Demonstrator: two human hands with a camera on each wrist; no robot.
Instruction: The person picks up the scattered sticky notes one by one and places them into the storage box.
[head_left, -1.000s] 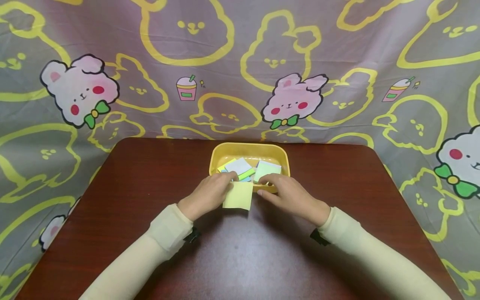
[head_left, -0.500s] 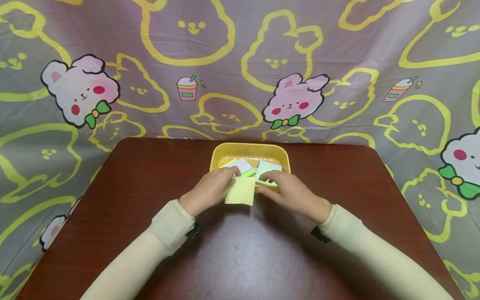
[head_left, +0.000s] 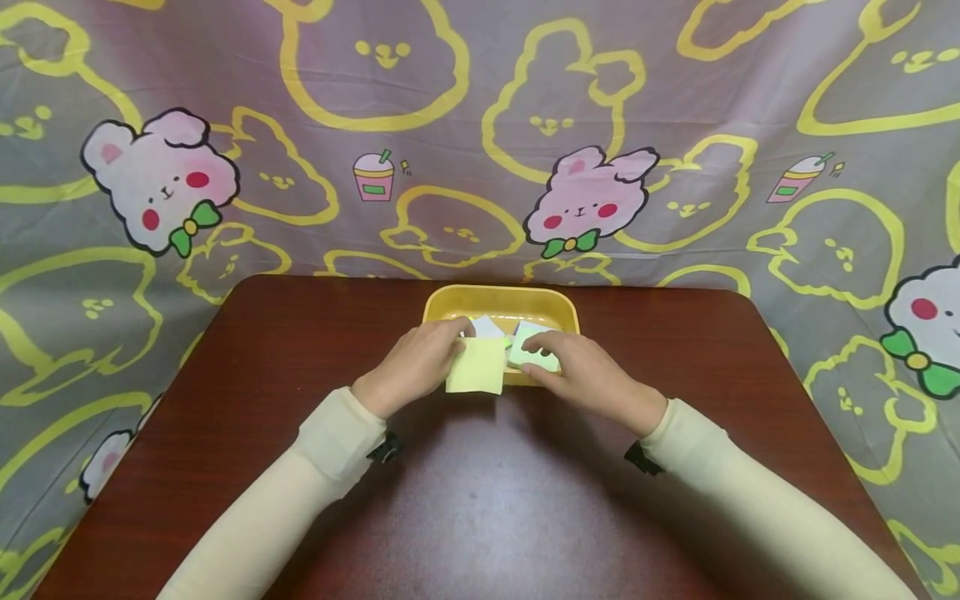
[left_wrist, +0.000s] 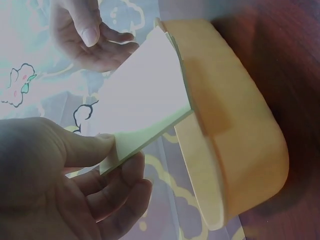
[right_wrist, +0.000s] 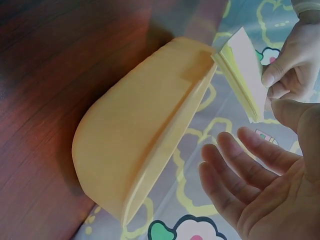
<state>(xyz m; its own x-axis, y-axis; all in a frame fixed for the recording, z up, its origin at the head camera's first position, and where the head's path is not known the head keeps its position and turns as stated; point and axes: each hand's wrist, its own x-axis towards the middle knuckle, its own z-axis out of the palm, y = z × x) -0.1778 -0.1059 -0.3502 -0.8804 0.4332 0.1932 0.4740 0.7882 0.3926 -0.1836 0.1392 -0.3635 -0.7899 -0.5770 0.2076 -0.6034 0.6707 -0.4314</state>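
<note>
My left hand (head_left: pixel 420 358) pinches a pale yellow sticky note pad (head_left: pixel 476 367) by its left side. The pad hangs over the near rim of a yellow plastic box (head_left: pixel 510 296). From the right wrist view, the pad (right_wrist: pixel 242 75) shows several layers at its edge. My right hand (head_left: pixel 588 371) hovers at the box's near right side, fingers loosely bent. Nothing lies between its fingers in the right wrist view. Inside the box, below those fingers, is a light green sticky note pad (head_left: pixel 521 352). A whitish pad (head_left: pixel 487 327) lies partly hidden behind the yellow one.
The box stands near the back of a dark red-brown wooden table (head_left: pixel 337 312). Behind the table hangs a grey curtain (head_left: pixel 465 150) printed with cartoon rabbits and yellow outlines. Both sleeves are pale, with a dark device under each wrist.
My left hand has raised the yellow sticky note pad and carried it forward over the box rim, covering more of the pads inside. My right hand has shifted slightly forward.
</note>
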